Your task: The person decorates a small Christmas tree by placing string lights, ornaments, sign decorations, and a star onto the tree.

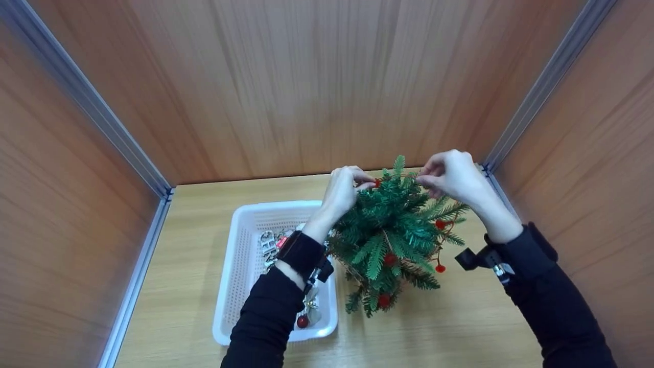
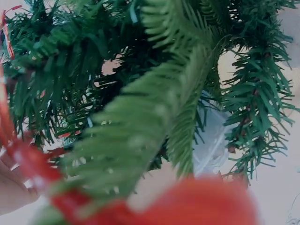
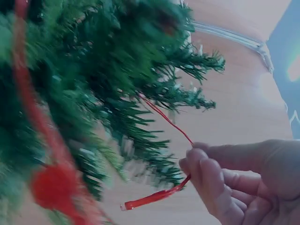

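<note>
A small artificial Christmas tree point(image 1: 396, 225) stands on the table, hung with a red garland of pom-poms on cord. On its far left side my left hand point(image 1: 340, 191) pinches the garland beside a red pom-pom point(image 1: 377, 183). My right hand point(image 1: 452, 176) is at the tree's far right; in the right wrist view, its thumb and fingers pinch the garland's thin red cord point(image 3: 166, 119), with a short red end point(image 3: 152, 199) hanging out below. Another red pom-pom point(image 2: 201, 206) looms blurred in the left wrist view, where the left fingertips' grip is hidden.
Left of the tree, under my left forearm, a white plastic basket point(image 1: 225, 291) holds small metallic ornaments point(image 1: 269, 245) and a dark red ball point(image 1: 302, 321). Wood-grain panels point(image 1: 327, 92) with grey metal edges enclose the table at the back and both sides.
</note>
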`<state>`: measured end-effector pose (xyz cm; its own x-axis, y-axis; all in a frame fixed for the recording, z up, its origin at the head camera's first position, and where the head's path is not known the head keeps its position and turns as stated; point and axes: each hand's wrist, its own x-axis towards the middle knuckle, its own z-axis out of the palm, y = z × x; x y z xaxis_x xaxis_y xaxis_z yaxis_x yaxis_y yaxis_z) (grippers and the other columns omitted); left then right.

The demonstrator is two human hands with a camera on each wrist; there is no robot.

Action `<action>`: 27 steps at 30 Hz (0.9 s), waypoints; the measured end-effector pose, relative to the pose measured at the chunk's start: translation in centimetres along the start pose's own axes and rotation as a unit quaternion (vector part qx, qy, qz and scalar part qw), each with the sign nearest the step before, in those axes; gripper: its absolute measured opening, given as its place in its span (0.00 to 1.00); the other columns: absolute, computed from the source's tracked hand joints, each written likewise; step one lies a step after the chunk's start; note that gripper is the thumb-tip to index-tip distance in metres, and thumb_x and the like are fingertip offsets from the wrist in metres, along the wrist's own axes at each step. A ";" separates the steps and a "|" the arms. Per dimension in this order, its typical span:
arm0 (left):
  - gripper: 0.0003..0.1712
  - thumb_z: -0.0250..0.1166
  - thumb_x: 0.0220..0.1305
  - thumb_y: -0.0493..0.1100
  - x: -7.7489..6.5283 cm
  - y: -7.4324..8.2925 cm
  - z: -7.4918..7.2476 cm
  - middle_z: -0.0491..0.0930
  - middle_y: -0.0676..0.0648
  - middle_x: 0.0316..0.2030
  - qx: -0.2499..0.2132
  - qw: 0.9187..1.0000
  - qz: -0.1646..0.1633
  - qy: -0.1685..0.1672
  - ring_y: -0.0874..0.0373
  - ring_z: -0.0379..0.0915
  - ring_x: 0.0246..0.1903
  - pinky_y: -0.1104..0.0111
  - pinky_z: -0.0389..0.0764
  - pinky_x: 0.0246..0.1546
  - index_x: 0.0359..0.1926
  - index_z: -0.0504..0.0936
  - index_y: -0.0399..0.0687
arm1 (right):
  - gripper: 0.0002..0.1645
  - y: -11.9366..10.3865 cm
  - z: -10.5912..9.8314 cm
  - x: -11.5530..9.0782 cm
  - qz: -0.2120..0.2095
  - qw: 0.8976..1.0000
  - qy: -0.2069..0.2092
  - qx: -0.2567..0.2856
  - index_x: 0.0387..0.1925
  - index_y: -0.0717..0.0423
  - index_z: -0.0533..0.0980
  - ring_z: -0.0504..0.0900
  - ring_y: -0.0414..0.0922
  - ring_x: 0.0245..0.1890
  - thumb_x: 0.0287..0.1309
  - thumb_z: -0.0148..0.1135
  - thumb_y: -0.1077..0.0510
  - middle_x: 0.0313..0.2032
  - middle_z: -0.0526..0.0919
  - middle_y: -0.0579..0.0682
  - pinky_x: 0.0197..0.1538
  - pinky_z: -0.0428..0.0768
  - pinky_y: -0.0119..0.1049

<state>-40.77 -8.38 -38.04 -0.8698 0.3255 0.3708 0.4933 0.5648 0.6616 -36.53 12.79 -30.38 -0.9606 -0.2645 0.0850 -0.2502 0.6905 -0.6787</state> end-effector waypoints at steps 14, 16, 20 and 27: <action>0.09 0.60 0.56 0.32 -0.6 -0.7 0.2 0.80 0.51 0.32 -0.004 0.999 0.004 -0.033 0.60 0.73 0.36 0.73 0.74 0.38 0.35 0.84 0.45 | 0.06 2.9 4.1 -1.6 -0.033 0.992 0.022 -0.123 0.20 0.60 0.79 0.77 0.44 0.19 0.49 0.62 0.63 0.20 0.80 0.51 0.25 0.76 0.39; 0.16 0.56 0.54 0.25 -0.8 -0.8 -0.2 0.79 0.51 0.35 -0.007 0.999 0.005 -0.048 0.60 0.72 0.39 0.73 0.73 0.40 0.38 0.83 0.45 | 0.06 2.9 4.5 -1.6 -0.043 0.986 0.035 -0.154 0.20 0.59 0.79 0.77 0.45 0.20 0.48 0.63 0.62 0.20 0.80 0.51 0.26 0.76 0.41; 0.13 0.58 0.55 0.29 -1.6 -1.4 -1.2 0.76 0.47 0.41 -0.032 0.999 0.022 -0.014 0.57 0.70 0.45 0.70 0.69 0.48 0.41 0.81 0.41 | 0.06 2.7 5.1 -2.0 -0.053 0.982 0.060 -0.173 0.24 0.63 0.79 0.78 0.48 0.22 0.49 0.63 0.62 0.22 0.81 0.55 0.27 0.77 0.43; 0.10 0.61 0.56 0.39 -6.1 -6.3 -2.6 0.77 0.44 0.35 -0.082 0.986 -0.029 0.143 0.52 0.72 0.38 0.63 0.72 0.44 0.37 0.80 0.37 | 0.13 2.7 6.1 -4.9 -0.104 0.969 0.169 -0.147 0.36 0.67 0.77 0.79 0.49 0.25 0.49 0.63 0.63 0.30 0.81 0.59 0.28 0.78 0.41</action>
<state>-38.56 -15.90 -42.80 -0.8742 0.0560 0.4822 0.4555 0.4381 0.7749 -31.79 11.83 -37.10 -0.8586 -0.2167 0.4647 -0.4179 0.8209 -0.3893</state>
